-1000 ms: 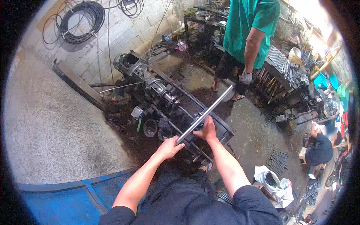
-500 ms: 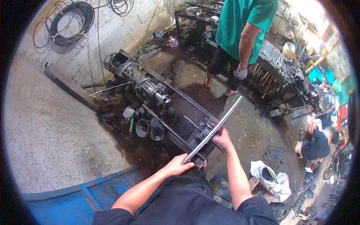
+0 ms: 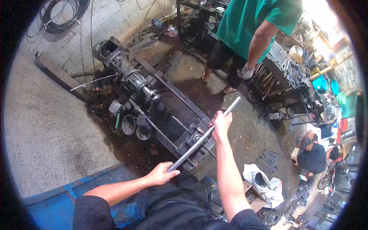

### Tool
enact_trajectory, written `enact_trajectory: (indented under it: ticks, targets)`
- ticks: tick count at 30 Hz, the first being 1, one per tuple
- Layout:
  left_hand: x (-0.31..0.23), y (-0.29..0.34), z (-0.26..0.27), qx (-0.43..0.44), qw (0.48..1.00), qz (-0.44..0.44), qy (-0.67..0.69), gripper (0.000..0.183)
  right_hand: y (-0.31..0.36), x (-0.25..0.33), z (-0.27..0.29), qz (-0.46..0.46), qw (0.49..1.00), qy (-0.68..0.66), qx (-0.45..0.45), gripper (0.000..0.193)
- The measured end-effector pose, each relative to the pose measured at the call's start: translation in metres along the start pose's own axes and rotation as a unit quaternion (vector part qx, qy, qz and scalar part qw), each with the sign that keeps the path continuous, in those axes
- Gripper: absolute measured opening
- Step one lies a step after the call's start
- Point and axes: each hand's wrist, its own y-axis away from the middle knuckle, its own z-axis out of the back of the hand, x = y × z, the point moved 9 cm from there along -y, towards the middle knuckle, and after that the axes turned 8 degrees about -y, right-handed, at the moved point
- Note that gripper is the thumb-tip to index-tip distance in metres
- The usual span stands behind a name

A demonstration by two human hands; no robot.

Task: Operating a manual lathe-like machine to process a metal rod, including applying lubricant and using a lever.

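Note:
A long, smooth metal rod (image 3: 191,149) slants across in front of me over the near end of a floor machine (image 3: 134,78). My left hand (image 3: 162,174) is closed around its lower end, thumb along the rod. Farther up, my right hand (image 3: 221,124) wraps it, leaving the far tip projecting beyond the fist. Beneath the rod sits a dark metal carriage (image 3: 189,145) across the machine's two rails, partly hidden by it. I cannot tell whether rod and carriage touch.
A person in a green shirt (image 3: 249,34) stands beyond the machine; another person (image 3: 312,158) sits at the right. Dark rods (image 3: 268,160) lie on the floor near a white sack (image 3: 271,191). A blue metal panel (image 3: 42,207) is at lower left.
My right hand, blurred beside the rod before, now grips it higher up. My left hand keeps its hold on the lower end. The view has swung right; the person in green leans more.

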Motion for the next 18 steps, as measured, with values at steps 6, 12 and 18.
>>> enact_trajectory:
  ticks: [6,12,18]
  targets:
    - [0.000,-0.003,-0.004,0.036,0.997,0.040,0.047,0.025,-0.002,-0.006,0.000,-0.026,0.999,-0.032,0.022,0.021]
    - [-0.002,-0.003,-0.019,0.148,0.978,0.039,0.141,0.027,0.004,0.004,0.000,-0.048,0.994,-0.094,0.042,0.026]
    - [0.030,0.012,-0.034,0.213,0.965,0.094,0.122,0.031,0.001,-0.002,0.004,-0.042,0.999,-0.023,-0.002,0.022]
